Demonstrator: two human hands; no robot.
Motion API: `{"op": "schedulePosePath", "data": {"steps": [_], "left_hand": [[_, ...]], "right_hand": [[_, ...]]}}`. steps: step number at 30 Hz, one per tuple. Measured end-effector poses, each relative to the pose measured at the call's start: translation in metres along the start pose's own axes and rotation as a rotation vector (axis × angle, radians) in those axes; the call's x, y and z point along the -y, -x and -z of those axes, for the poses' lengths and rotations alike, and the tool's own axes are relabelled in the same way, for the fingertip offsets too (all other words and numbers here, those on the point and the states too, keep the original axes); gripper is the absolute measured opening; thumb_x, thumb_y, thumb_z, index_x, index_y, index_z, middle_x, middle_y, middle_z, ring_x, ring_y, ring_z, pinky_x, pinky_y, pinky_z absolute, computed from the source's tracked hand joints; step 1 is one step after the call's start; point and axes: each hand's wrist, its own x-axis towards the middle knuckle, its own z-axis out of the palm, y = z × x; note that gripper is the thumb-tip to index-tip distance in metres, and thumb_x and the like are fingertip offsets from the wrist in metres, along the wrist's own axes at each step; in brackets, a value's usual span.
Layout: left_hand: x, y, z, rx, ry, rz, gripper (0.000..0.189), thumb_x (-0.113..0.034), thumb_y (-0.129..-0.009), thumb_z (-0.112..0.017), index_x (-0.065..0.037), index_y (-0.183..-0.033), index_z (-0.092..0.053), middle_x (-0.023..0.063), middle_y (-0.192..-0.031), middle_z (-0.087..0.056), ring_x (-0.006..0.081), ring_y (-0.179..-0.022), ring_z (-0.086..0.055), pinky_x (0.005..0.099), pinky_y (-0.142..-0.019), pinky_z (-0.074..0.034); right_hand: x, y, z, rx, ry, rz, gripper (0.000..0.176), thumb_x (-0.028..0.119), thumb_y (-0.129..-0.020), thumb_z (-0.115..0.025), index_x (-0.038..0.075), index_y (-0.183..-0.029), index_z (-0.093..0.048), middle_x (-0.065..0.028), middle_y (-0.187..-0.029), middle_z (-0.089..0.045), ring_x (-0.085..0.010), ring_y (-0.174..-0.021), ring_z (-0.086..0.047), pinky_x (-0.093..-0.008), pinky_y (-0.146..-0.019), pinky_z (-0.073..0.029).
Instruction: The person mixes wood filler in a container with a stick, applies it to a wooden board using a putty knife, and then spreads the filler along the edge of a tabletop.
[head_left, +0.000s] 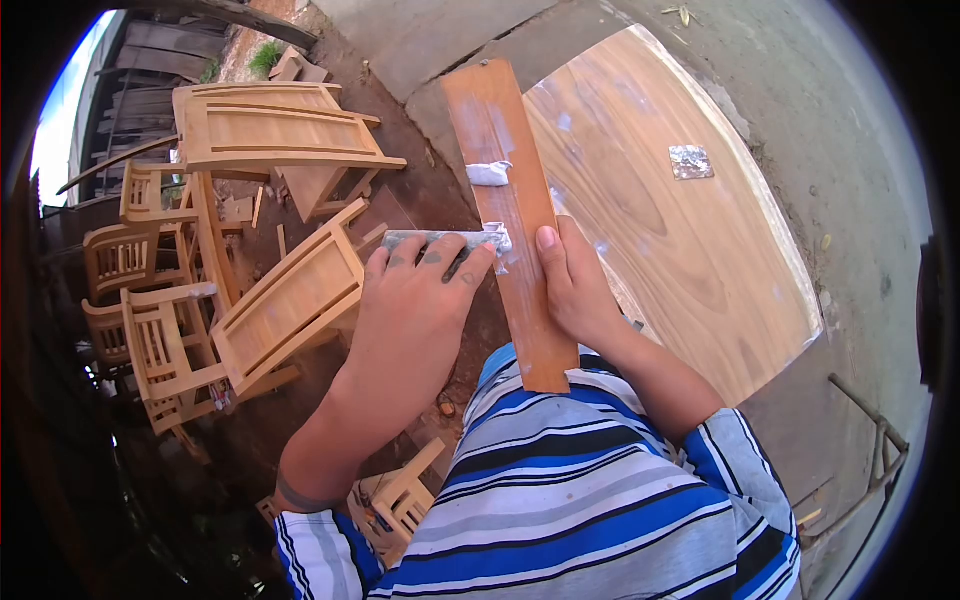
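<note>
A long reddish-brown board [522, 300] stands nearly upright in the view, its lower end against the striped shirt. My right hand [575, 285] grips the board's right edge, thumb on its face. My left hand [425, 290] is closed on a flat grey scraper [408, 238], its fingers smudged with grey. White paste [499, 238] sits at the scraper's right end, against the board. Higher on the board lies a thicker lump of white paste [488, 174], with whitish smears around it.
A large wooden panel [650, 220] with a small foil piece [690, 162] on it lies at the right. Wooden chairs [160, 335] and framed panels [290, 310] crowd the left. Another slatted piece [405, 500] is low beside the shirt. A bent metal bar [880, 425] is at the lower right.
</note>
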Motion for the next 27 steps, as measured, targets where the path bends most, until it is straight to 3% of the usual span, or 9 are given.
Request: {"op": "schedulePosePath", "data": {"steps": [12, 15, 18, 27], "left_hand": [[0.007, -0.009, 0.003, -0.004, 0.008, -0.015, 0.046, 0.003, -0.077, -0.055, -0.004, -0.122, -0.060, 0.0144, -0.116, -0.060, 0.0333, -0.109, -0.056, 0.0460, -0.095, -0.041], [0.013, -0.010, 0.012, -0.027, 0.130, -0.006, 0.048, 0.005, -0.076, -0.054, -0.004, -0.123, -0.060, 0.0139, -0.116, -0.060, 0.0332, -0.110, -0.056, 0.0455, -0.095, -0.041], [0.016, -0.016, 0.009, -0.136, 0.100, 0.018, 0.049, 0.012, -0.073, -0.051, -0.005, -0.118, -0.064, 0.0155, -0.112, -0.063, 0.0350, -0.101, -0.060, 0.0418, -0.087, -0.048], [0.027, -0.014, 0.004, 0.091, 0.470, 0.015, 0.051, 0.015, -0.072, -0.050, -0.004, -0.116, -0.064, 0.0164, -0.110, -0.064, 0.0373, -0.097, -0.061, 0.0398, -0.085, -0.049]], "right_hand": [[0.001, -0.009, -0.001, 0.002, 0.019, 0.020, 0.038, 0.032, -0.104, -0.034, -0.002, -0.091, -0.042, -0.0254, -0.073, -0.054, -0.0432, -0.069, -0.054, -0.0481, -0.064, -0.041], [0.000, -0.013, -0.002, -0.006, 0.027, 0.007, 0.037, 0.032, -0.104, -0.033, -0.002, -0.092, -0.042, -0.0256, -0.073, -0.054, -0.0434, -0.070, -0.055, -0.0479, -0.064, -0.042], [0.003, -0.012, -0.003, 0.001, 0.034, 0.030, 0.036, 0.031, -0.104, -0.033, -0.002, -0.093, -0.043, -0.0252, -0.073, -0.055, -0.0436, -0.070, -0.056, -0.0480, -0.064, -0.042], [0.006, -0.009, -0.004, 0.003, 0.089, 0.070, 0.035, 0.032, -0.104, -0.033, -0.001, -0.097, -0.044, -0.0234, -0.073, -0.056, -0.0433, -0.070, -0.057, -0.0486, -0.063, -0.042]]}}
